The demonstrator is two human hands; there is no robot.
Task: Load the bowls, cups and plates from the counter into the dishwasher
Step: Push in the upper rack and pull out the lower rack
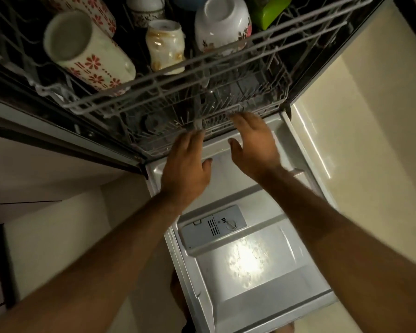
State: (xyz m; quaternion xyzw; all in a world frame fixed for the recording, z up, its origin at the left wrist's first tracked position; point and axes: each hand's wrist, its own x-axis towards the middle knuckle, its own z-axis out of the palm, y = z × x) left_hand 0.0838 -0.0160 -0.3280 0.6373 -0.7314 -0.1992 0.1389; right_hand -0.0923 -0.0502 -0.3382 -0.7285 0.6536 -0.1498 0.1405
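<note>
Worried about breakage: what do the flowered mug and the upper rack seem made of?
The flowered mug looks like glazed ceramic: glossy cream surface, printed red flowers. The upper rack seems coated metal wire: thin, smooth grey rods; coating uncertain.

Upper rack (168, 79), floral mug (89, 51), cup (165, 44), upturned bowl (221, 22)

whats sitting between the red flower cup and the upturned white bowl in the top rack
A cream cup with gold glaze stands between the red-flowered cup and the white bowl; the head view shows it.
</note>
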